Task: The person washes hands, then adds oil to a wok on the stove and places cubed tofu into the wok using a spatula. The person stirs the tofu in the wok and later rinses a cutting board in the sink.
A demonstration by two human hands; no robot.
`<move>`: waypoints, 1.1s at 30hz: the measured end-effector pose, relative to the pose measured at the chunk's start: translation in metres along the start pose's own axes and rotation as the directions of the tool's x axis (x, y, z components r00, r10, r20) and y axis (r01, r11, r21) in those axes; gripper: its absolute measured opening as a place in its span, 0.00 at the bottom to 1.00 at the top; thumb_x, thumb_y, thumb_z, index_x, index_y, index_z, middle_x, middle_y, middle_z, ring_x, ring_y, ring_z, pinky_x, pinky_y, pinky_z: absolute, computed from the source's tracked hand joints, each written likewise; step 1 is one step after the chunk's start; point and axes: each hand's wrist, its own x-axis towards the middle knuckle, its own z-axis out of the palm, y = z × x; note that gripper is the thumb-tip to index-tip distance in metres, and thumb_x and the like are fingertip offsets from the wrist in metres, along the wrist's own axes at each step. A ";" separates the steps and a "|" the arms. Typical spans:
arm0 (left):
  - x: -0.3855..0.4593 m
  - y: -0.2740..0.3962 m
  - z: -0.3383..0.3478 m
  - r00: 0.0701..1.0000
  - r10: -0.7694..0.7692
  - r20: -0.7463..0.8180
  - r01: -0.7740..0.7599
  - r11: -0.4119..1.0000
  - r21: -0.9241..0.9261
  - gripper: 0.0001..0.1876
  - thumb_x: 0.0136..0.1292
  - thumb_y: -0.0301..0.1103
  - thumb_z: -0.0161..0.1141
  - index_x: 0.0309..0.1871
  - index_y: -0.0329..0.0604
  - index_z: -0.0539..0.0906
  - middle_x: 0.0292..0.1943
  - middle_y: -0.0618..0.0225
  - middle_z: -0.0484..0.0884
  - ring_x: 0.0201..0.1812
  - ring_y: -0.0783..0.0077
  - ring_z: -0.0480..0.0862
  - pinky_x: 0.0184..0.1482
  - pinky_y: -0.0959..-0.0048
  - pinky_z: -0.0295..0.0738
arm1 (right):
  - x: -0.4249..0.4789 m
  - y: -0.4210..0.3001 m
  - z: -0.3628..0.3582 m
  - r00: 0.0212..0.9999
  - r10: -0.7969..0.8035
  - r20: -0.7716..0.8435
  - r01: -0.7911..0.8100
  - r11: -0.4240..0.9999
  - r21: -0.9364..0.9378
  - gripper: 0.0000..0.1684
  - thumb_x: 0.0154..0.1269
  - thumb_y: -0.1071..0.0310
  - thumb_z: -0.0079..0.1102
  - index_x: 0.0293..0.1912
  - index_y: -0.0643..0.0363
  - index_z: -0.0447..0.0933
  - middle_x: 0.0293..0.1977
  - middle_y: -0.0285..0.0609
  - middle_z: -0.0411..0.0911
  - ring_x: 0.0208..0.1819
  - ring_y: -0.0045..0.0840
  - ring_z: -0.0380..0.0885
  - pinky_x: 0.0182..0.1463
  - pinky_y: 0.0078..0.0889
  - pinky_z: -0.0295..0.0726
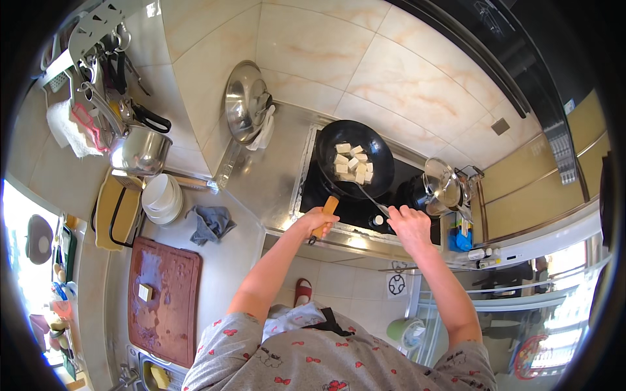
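A black wok (pixel 379 151) sits on the cooktop (pixel 313 193), tilted a little towards me, with several pale tofu-like cubes (pixel 361 167) in it. My left hand (pixel 318 222) grips its wooden handle (pixel 330 207). My right hand (pixel 410 225) holds the metal handle of a spatula (pixel 374 199), whose head is inside the wok at the near edge of the cubes. The spatula's head is partly hidden against the cubes and the wok wall.
Right of the wok, a glass lid (pixel 441 182) tops a dark pot (pixel 413 191). A large steel lid (pixel 242 102) leans on the left wall. Further left are a grey cloth (pixel 210 225), white bowls (pixel 159 193) and a wet brown cutting board (pixel 164 313) bearing one pale block (pixel 145 292).
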 end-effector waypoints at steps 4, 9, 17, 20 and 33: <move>0.001 -0.002 0.000 1.000 -0.012 -0.001 0.012 1.000 -0.026 0.14 0.62 0.29 0.66 0.34 0.42 0.69 0.18 0.73 0.72 0.15 0.79 0.70 0.16 0.75 0.68 | 0.000 -0.010 0.002 1.000 -0.009 0.016 0.009 1.000 -0.008 0.15 0.51 0.60 0.69 0.38 0.53 0.78 0.23 0.34 0.72 0.26 0.25 0.79 0.29 0.30 0.76; 0.003 -0.004 0.000 1.000 -0.027 -0.003 0.027 0.998 -0.063 0.14 0.63 0.31 0.67 0.35 0.42 0.69 0.19 0.73 0.72 0.15 0.79 0.70 0.17 0.75 0.67 | 0.005 -0.002 -0.011 0.997 0.070 0.030 -0.071 0.998 0.001 0.16 0.51 0.58 0.71 0.37 0.52 0.77 0.25 0.35 0.73 0.27 0.27 0.80 0.31 0.30 0.78; 0.000 -0.004 0.000 0.997 -0.050 -0.056 0.049 0.999 -0.020 0.14 0.65 0.34 0.65 0.38 0.45 0.68 0.19 0.74 0.70 0.16 0.80 0.68 0.17 0.76 0.65 | 0.005 0.035 0.005 0.944 0.329 -0.018 -0.330 0.943 -0.032 0.17 0.61 0.58 0.66 0.47 0.51 0.75 0.32 0.39 0.73 0.28 0.34 0.82 0.26 0.36 0.79; -0.005 0.002 -0.001 0.997 -0.062 -0.055 0.063 0.998 0.018 0.17 0.66 0.39 0.64 0.43 0.41 0.68 0.20 0.71 0.71 0.16 0.78 0.70 0.17 0.74 0.66 | 0.009 0.044 0.036 0.919 0.392 -0.040 -0.392 0.920 0.009 0.17 0.63 0.60 0.65 0.49 0.52 0.73 0.35 0.40 0.72 0.29 0.34 0.82 0.27 0.37 0.80; -0.113 -0.053 -0.058 0.833 0.178 -0.524 -0.219 0.975 -0.018 0.23 0.70 0.46 0.58 0.62 0.44 0.73 0.38 0.61 0.83 0.33 0.70 0.84 0.38 0.70 0.84 | 0.030 0.009 0.143 0.825 0.550 0.134 -0.565 0.813 0.141 0.18 0.65 0.63 0.61 0.51 0.53 0.69 0.40 0.45 0.70 0.34 0.37 0.83 0.33 0.40 0.85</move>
